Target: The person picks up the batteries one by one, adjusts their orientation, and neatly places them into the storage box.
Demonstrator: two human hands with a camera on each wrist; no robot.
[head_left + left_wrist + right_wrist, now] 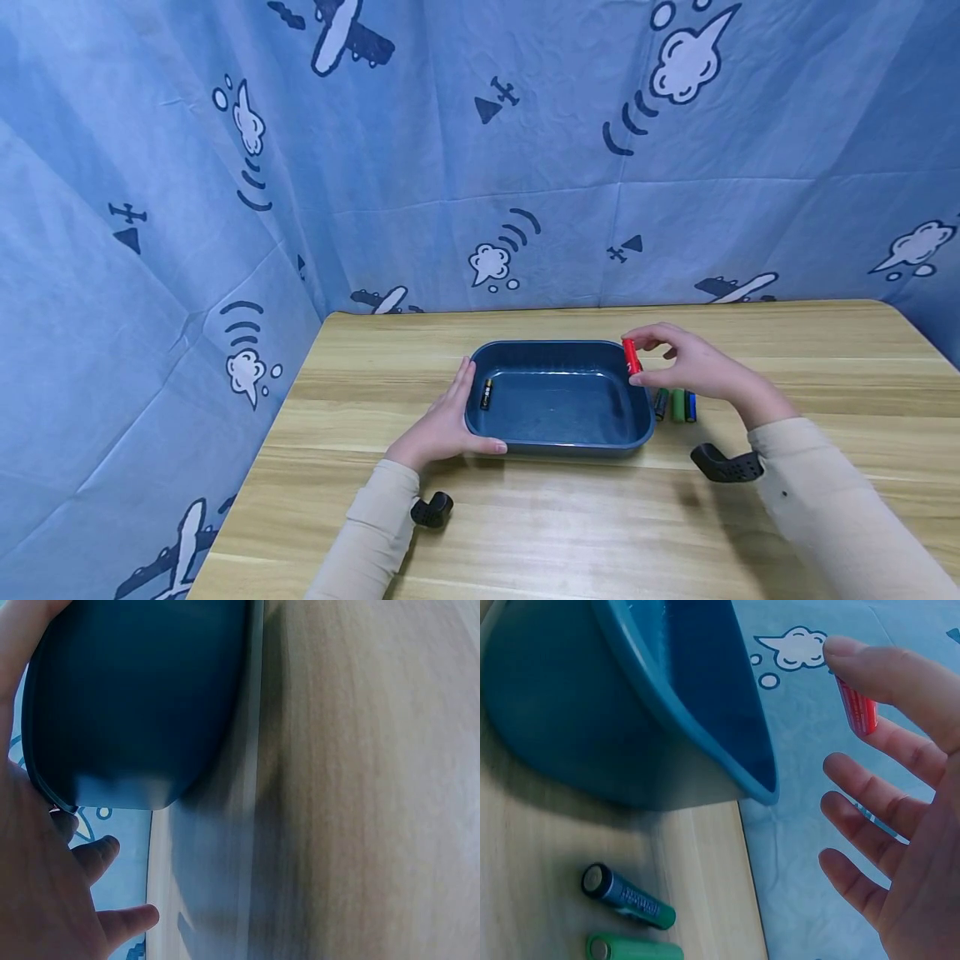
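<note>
A dark blue rectangular basin (pixel 562 448) sits on the table, with a small black and gold battery (pixel 486 394) lying inside near its left wall. My left hand (pixel 441 423) rests against the basin's front left corner, fingers stretched along the left side and thumb along the front. Between thumb and index finger, my right hand (pixel 693 362) pinches a red battery (pixel 631 357) over the basin's right rim; the other fingers are spread apart in the right wrist view. Right of the basin lie a dark battery with a green end (pixel 630 896), a green battery (pixel 678 406) and a blue battery (pixel 691 407).
The wooden table (pixel 555 525) carries everything. Behind it and on the left hangs a blue curtain (pixel 435 158) with planes and clouds. Each wrist wears a black mount, one by the left sleeve (pixel 371 525) and one by the right sleeve (pixel 832 500).
</note>
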